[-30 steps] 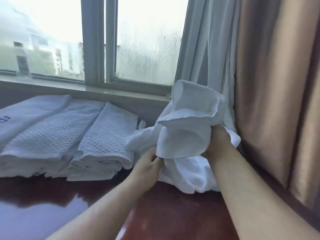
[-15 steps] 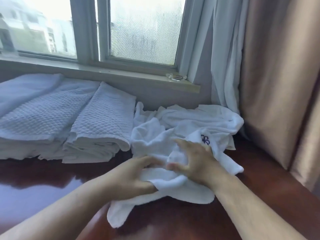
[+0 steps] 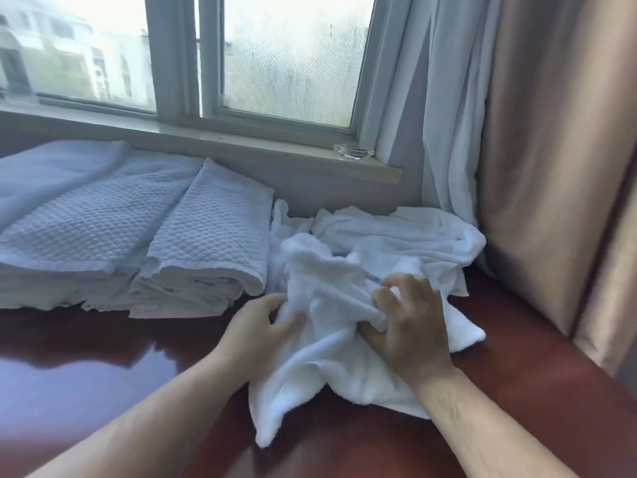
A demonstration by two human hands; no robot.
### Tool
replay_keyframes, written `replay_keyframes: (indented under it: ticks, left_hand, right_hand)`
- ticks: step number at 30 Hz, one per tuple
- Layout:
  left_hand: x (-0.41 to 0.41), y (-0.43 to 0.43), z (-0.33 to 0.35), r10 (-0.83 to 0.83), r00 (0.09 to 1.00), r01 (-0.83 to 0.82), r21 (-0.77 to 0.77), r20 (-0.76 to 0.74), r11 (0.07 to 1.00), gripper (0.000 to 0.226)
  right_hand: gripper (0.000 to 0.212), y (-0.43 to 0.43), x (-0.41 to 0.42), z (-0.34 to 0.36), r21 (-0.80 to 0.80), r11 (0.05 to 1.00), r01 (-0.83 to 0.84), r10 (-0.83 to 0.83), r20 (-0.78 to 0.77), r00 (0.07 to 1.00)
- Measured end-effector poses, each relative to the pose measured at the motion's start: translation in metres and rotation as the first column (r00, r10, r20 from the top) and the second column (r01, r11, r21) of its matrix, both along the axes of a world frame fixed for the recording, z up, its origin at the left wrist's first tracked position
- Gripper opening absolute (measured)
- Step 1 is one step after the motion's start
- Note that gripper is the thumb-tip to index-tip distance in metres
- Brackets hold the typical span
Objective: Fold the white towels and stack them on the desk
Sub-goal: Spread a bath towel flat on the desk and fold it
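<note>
A crumpled white towel (image 3: 331, 346) lies on the dark red desk (image 3: 103, 367) in front of me. My left hand (image 3: 258, 332) grips its left side, thumb curled into the cloth. My right hand (image 3: 410, 326) pinches a fold of the same towel, with the other fingers spread over it. More loose white towels (image 3: 406, 232) lie heaped behind it against the wall. Two piles of folded, quilted white towels (image 3: 206, 243) sit side by side at the left.
A window sill (image 3: 275, 146) runs along the back, with a small glass dish (image 3: 353, 152) near its right end. White sheer and beige curtains (image 3: 537, 167) hang at the right, down to the desk's edge.
The towel that both hands held up in the air has come down onto the desk. My hands now bunch it there, and my view has tilted lower.
</note>
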State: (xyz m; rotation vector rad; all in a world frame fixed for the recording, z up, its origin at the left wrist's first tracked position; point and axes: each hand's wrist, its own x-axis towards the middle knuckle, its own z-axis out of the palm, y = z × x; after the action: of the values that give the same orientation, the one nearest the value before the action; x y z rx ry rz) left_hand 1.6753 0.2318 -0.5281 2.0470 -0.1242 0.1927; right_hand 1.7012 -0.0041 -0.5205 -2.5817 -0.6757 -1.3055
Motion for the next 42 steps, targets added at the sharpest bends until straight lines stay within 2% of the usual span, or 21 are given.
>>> replay_keyframes:
  ticks: [2,5,7,8,9,11,13,14,16,18,19,21,24,26,28,33,36,40,42]
  left_hand:
    - [-0.004,-0.001,0.009,0.025,0.995,-0.014,-0.118,0.093,0.993,0.003]
    - [-0.016,0.003,0.030,0.010,0.970,0.031,-0.164,0.243,0.986,0.013]
    - [-0.029,0.008,0.045,-0.027,0.967,0.091,-0.246,0.252,0.965,0.016]
    - [-0.036,0.012,0.052,-0.035,0.963,0.103,-0.247,0.266,0.964,0.017]
    - [-0.044,0.016,0.058,-0.018,0.953,0.075,-0.176,0.304,0.982,0.021]
    - [-0.056,0.028,0.067,0.016,0.910,-0.094,0.171,0.414,0.981,0.034]
    - [-0.072,0.037,0.074,-0.021,0.886,-0.267,0.547,0.463,0.794,0.040]
    - [-0.079,0.042,0.074,-0.020,0.913,-0.288,0.678,0.407,0.677,0.036]
    - [-0.092,0.050,0.066,0.072,0.978,-0.207,0.852,0.197,0.482,0.027]
    - [-0.102,0.054,0.051,0.149,0.988,-0.088,0.931,0.036,0.355,0.028]
    - [-0.105,0.053,0.044,0.163,0.987,-0.062,0.945,0.009,0.321,0.030]
    - [-0.104,0.051,0.028,0.117,0.993,-0.065,0.944,0.028,0.322,0.047]
    - [-0.091,0.044,0.003,-0.062,0.997,-0.003,0.870,0.039,0.492,0.079]
    - [-0.079,0.035,-0.011,-0.073,0.997,0.047,0.802,-0.004,0.595,0.081]
    - [-0.064,0.026,-0.026,-0.033,0.999,0.041,0.763,-0.026,0.646,0.076]
    - [-0.020,0.001,-0.042,0.111,0.994,-0.060,0.770,-0.014,0.635,0.073]
    - [0.008,-0.012,-0.045,0.161,0.987,-0.100,0.782,0.000,0.615,0.076]
    - [0.036,-0.016,-0.046,0.175,0.972,-0.225,0.822,0.154,0.523,0.069]
    - [0.046,-0.015,-0.046,0.194,0.963,-0.262,0.813,0.187,0.519,0.068]
  right_hand:
    - [0.033,-0.006,-0.009,0.011,0.057,0.994,-0.088,0.092,-0.064,0.994]
    - [0.032,-0.007,-0.029,0.025,0.182,0.979,-0.088,0.130,-0.231,0.964]
    - [0.036,-0.006,-0.037,0.036,0.237,0.969,-0.066,0.151,-0.360,0.921]
    - [0.035,-0.007,-0.040,0.042,0.214,0.974,-0.075,0.162,-0.424,0.891]
    - [0.031,-0.006,-0.043,0.048,0.161,0.983,-0.092,0.162,-0.503,0.849]
    - [0.025,0.000,-0.051,0.057,0.020,0.995,-0.101,0.089,-0.652,0.753]
    - [0.030,0.012,-0.059,0.059,-0.166,0.985,-0.037,-0.097,-0.728,0.679]
    - [0.033,0.020,-0.064,0.057,-0.268,0.963,-0.004,-0.199,-0.724,0.660]
    - [0.039,0.036,-0.072,0.048,-0.383,0.924,-0.014,-0.291,-0.726,0.623]
    - [0.054,0.045,-0.078,0.040,-0.389,0.919,-0.061,-0.302,-0.797,0.523]
    - [0.062,0.047,-0.078,0.035,-0.382,0.922,-0.070,-0.305,-0.824,0.477]
    - [0.070,0.047,-0.072,0.025,-0.373,0.927,-0.038,-0.317,-0.833,0.453]
    - [0.082,0.046,-0.059,0.005,-0.363,0.927,0.093,-0.365,-0.818,0.444]
    - [0.094,0.042,-0.050,-0.007,-0.370,0.909,0.194,-0.417,-0.807,0.418]
    - [0.102,0.034,-0.038,-0.016,-0.383,0.888,0.254,-0.458,-0.782,0.422]
    - [0.105,0.019,0.009,-0.030,-0.346,0.895,0.281,-0.444,-0.749,0.492]
    - [0.105,0.012,0.044,-0.034,-0.276,0.922,0.272,-0.380,-0.784,0.491]
    - [0.105,0.001,0.089,-0.033,-0.177,0.945,0.276,-0.300,-0.808,0.507]
    - [0.102,0.000,0.101,-0.035,-0.157,0.946,0.282,-0.289,-0.802,0.523]
